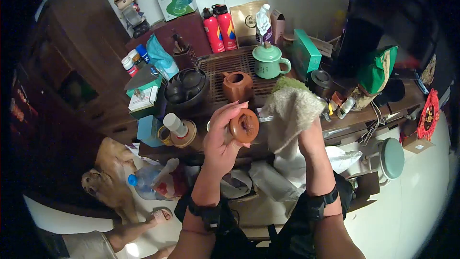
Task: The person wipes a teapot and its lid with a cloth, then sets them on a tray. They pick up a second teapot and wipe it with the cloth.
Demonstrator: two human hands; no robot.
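Between the fingers and thumb of my left hand (221, 132) is a round reddish-brown clay lid (245, 125), its top facing me. My right hand (309, 136) is mostly covered by a beige and green cloth (293, 110), which it holds just right of the lid; its fingers are hidden under the cloth. Behind the lid, an open brown clay teapot (237, 86) stands on the slatted wooden tea tray (218, 69). A light green lidded mug (269, 62) stands behind it to the right.
Left of the teapot sits a black bowl with dark cups (186, 86). A white cylinder (175, 125) stands nearer. Red bottles (223, 28) line the back. A green packet (378, 71) is at right. A dog (110, 177) and another person's leg (129, 232) are at lower left.
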